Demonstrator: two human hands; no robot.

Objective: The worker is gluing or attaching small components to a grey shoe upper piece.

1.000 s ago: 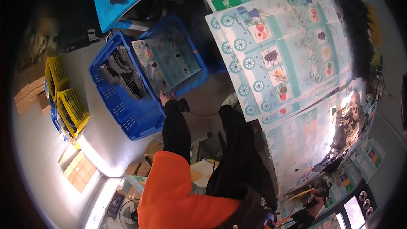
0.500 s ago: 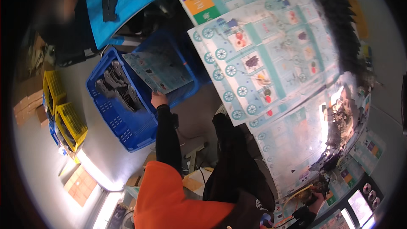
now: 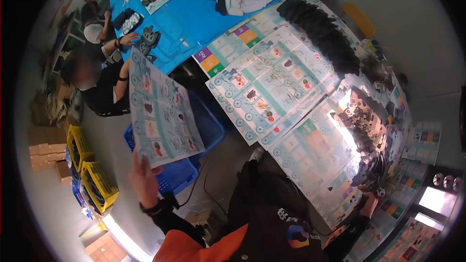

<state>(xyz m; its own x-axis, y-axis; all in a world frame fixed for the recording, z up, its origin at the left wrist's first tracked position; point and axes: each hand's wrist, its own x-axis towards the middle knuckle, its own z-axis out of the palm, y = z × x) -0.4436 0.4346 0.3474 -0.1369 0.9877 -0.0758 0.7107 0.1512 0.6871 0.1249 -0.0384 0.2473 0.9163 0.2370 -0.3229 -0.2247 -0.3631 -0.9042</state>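
My left hand [image 3: 144, 182] is raised at the lower corner of a printed picture sheet [image 3: 165, 111], its fingers stretched out and thumb apart. The pale teal sheet, with wheels and small food pictures, stands tilted above a blue crate [image 3: 177, 177] and hides part of it. A co-worker's hand is at the sheet's upper left edge. Far to the right, my right hand [image 3: 370, 204] has curled fingers at the table's near edge, beside a pile of dark flat pieces [image 3: 371, 165]. Whatever is in those fingers is too small to make out.
Similar sheets [image 3: 272, 85] cover the table on the right, with a long row of black pieces [image 3: 323, 29] along them. Ahead is a blue-covered table [image 3: 194, 24] bearing grey parts and white cloth. Yellow crates [image 3: 99, 184] stand on the left. A cable hangs near my knees.
The sheet has come up out of the blue crate and leftward, toward the co-worker. My left hand has moved left and down in view, its fingers now opened. The view has shifted.
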